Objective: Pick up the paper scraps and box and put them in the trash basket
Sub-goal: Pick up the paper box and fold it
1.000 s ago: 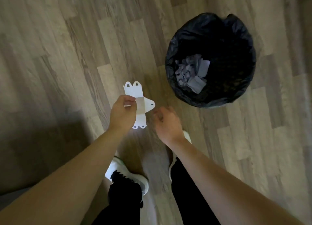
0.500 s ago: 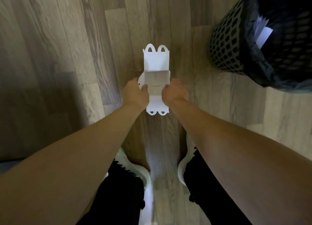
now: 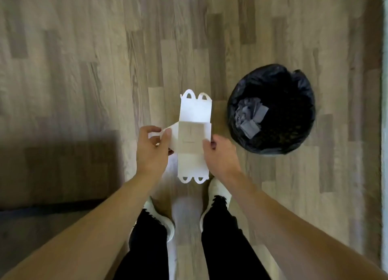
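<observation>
Nearest the camera, two legs in black trousers [image 3: 147, 244] are standing on the wood-plank floor [image 3: 84, 69], white shoes [image 3: 218, 191] pointing toward the box. Both bare forearms are reaching forward from the bottom corners and meeting at the box. The box [image 3: 194, 136] is an unfolded white cardboard blank, being held flat in the air above the floor, just ahead of the shoes; scalloped tabs are showing at its near and far ends, and a greyer square panel is sitting at its middle. The left hand [image 3: 152, 151] is gripping the box's left side flap, thumb on top and fingers curled around the flap's edge, pinching the card between them. The right hand [image 3: 220, 153] is holding the box's right edge, thumb lying over the top face near the middle panel; the remaining fingers are going under the card, so whether they are spread or pressed together cannot be told. To the right of the box and slightly farther off, near but not touching it, the trash basket [image 3: 270, 109] is standing on the floor, lined with a black bag. Grey-looking paper scraps [image 3: 249, 117] are lying crumpled inside the basket. Beyond the box, bare planks are running to the top of the view.
</observation>
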Motion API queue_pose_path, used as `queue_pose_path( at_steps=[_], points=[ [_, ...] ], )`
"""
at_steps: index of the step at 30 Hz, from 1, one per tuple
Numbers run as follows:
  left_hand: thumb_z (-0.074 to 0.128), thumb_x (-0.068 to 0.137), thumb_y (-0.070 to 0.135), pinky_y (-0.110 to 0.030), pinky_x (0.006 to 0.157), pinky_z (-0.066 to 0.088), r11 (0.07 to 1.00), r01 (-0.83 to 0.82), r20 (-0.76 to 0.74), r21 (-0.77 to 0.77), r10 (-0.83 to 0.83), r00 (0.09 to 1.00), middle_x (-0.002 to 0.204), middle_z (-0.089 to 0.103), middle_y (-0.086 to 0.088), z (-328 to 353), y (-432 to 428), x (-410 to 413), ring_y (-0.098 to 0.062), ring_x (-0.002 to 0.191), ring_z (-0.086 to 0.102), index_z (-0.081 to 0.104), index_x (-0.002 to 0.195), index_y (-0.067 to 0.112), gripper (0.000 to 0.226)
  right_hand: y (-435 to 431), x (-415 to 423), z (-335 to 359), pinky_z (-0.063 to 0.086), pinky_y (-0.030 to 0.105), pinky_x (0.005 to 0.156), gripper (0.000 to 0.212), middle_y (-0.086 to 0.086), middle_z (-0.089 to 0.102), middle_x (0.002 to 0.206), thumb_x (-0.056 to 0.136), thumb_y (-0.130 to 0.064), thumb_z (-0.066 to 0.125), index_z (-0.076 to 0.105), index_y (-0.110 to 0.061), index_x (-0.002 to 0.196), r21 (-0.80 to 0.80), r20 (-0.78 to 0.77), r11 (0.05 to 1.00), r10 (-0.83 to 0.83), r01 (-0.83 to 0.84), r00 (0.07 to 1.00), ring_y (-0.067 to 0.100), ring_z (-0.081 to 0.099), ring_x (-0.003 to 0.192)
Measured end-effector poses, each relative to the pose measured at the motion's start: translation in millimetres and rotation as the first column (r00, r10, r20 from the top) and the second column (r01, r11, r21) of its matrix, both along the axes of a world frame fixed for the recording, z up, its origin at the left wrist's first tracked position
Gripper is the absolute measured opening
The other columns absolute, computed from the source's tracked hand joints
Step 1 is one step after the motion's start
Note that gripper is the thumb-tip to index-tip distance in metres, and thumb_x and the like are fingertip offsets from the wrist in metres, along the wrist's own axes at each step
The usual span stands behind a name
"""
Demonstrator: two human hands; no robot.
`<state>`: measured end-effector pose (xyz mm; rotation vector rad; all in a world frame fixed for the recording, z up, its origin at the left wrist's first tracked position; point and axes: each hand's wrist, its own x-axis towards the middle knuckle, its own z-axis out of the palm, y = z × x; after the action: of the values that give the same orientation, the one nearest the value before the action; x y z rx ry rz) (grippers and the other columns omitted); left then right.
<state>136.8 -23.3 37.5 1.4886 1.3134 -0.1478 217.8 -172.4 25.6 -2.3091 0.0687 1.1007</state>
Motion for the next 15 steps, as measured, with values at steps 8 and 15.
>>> queue_pose_path(
  at_steps=[8, 15],
  points=[
    [0.047, 0.105, 0.030, -0.012, 0.067, 0.042, 0.971, 0.157, 0.009, 0.181, -0.161, 0.987, 0.095, 0.068, 0.010, 162.4, -64.4, 91.2, -0.012, 0.090, 0.064, 0.070, 0.110, 0.021, 0.025, -47.0, 64.0, 169.9, 0.036, 0.033, 0.059, 0.041, 0.001, 0.047, 0.065, 0.102, -0.027, 0.051, 0.035, -0.021, 0.065, 0.039, 0.128, 0.998, -0.055, 0.050, 0.990, 0.016, 0.044, 0.059],
    [0.045, 0.104, 0.044, -0.005, 0.063, 0.048, 0.941, 0.307, 0.176, 0.145, -0.330, 0.927, 0.088, 0.071, 0.012, 151.8, -129.1, 146.5, 0.000, 0.080, 0.065, 0.072, 0.111, 0.022, 0.035, -106.2, 110.4, 168.2, 0.043, 0.026, 0.059, 0.026, 0.002, 0.064, 0.089, 0.100, -0.037, 0.051, 0.061, -0.014, 0.094, 0.060, 0.313, 0.967, -0.252, 0.246, 0.915, 0.017, 0.060, 0.074]
  ],
)
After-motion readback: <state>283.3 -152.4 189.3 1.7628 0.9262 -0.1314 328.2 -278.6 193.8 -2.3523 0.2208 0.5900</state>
